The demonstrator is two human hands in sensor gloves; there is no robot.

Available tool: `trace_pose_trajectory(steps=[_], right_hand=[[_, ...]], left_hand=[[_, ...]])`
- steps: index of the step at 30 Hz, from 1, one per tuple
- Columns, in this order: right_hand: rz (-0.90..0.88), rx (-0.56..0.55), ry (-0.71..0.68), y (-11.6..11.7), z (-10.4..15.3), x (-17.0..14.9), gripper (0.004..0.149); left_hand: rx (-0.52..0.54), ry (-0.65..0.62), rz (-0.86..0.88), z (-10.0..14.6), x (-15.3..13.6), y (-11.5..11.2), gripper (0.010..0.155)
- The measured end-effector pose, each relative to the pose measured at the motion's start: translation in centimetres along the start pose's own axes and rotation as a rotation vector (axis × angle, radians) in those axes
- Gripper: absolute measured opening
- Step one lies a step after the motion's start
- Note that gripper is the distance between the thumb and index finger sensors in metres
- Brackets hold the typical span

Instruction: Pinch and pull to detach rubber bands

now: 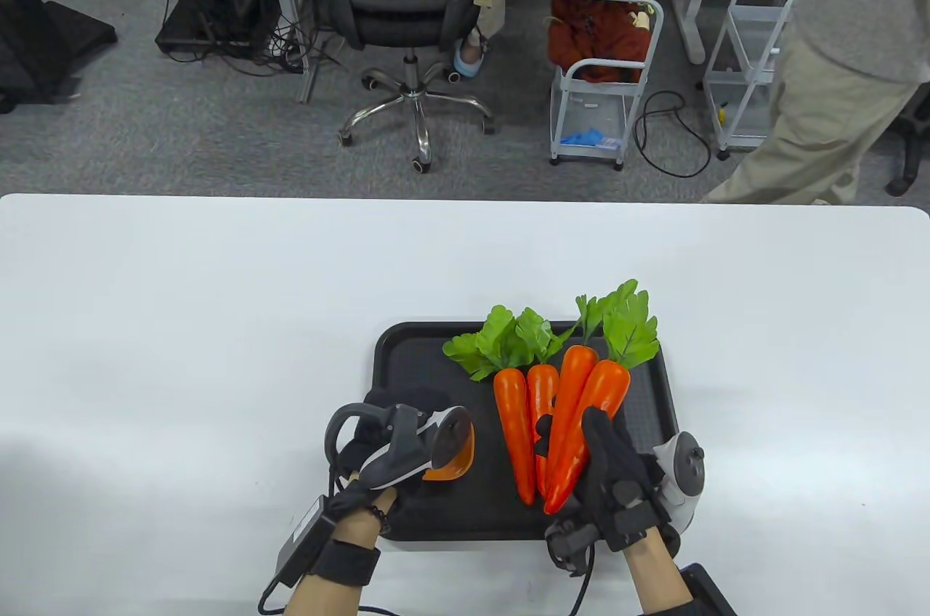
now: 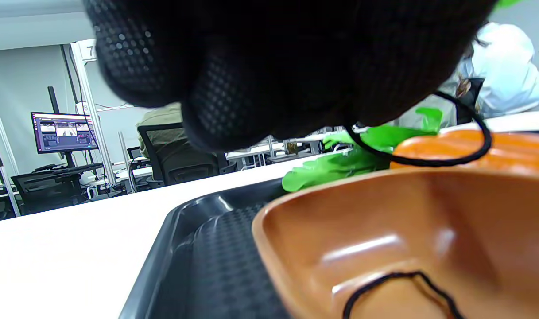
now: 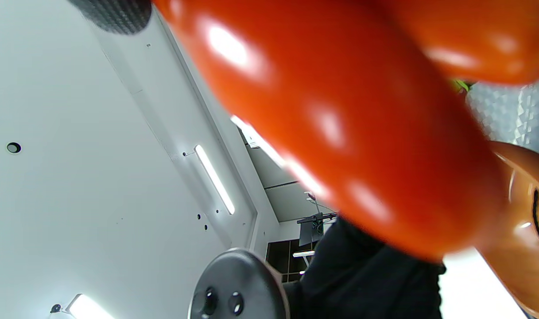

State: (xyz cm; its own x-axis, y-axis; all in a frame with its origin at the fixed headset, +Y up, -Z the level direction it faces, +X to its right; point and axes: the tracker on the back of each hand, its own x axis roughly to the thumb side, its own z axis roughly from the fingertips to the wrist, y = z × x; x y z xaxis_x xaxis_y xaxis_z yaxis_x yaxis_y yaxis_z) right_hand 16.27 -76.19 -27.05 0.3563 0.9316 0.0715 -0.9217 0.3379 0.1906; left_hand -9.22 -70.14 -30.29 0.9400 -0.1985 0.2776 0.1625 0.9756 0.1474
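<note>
Inside the orange bowl (image 2: 428, 239) lies one band (image 2: 402, 288); left hand (image 1: 396, 445) pinches another (image 2: 428, 161), right hand (image 1: 617, 485) grips carrots (image 1: 574, 412).

Bright, even overhead light washes the white counter (image 1: 218, 325) nearly featureless, with soft shadows beside the fingers (image 1: 603, 442). Ceiling strip lights (image 3: 214, 177) show in the right wrist view, where the carrots (image 3: 340, 133) just past the fingers are blurred and glossy with glare. The left glove (image 2: 273, 57) looms dark, probably out of focus
</note>
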Motion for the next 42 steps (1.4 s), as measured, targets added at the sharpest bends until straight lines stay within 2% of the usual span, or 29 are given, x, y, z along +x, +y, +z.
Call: trace_pose_trajectory(steps=[12, 15, 22, 26, 30, 34, 42], right_hand=[[0.005, 0.0, 0.002, -0.1, -0.1, 0.1, 0.091], [-0.002, 0.0, 0.002, -0.1, -0.1, 0.1, 0.091], [0.024, -0.036, -0.018, -0.5, -0.1, 0.3, 0.09], [0.086, -0.036, -0.023, -0.9, -0.1, 0.7, 0.088], [0.208, -0.063, -0.012, -1.5, -0.3, 1.3, 0.085], [0.456, -0.095, 0.04, -2.1, -0.5, 2.0, 0.086], [0.812, -0.177, 0.146, -2.5, -1.2, 2.3, 0.085]], left_hand=[[-0.051, -0.07, -0.156, -0.4, 2.3, -2.0, 0.037], [-0.068, -0.071, -0.15, -0.5, 2.5, -2.3, 0.036], [-0.068, -0.074, -0.195, -0.3, 2.8, -2.2, 0.036], [-0.018, -0.056, -0.187, 0.7, 2.2, -1.5, 0.04], [0.057, -0.024, -0.099, 2.1, 1.5, -0.4, 0.044], [0.113, -0.003, 0.071, 3.8, 0.5, 0.0, 0.048], [0.183, -0.013, 0.156, 5.6, 0.0, -0.3, 0.057]])
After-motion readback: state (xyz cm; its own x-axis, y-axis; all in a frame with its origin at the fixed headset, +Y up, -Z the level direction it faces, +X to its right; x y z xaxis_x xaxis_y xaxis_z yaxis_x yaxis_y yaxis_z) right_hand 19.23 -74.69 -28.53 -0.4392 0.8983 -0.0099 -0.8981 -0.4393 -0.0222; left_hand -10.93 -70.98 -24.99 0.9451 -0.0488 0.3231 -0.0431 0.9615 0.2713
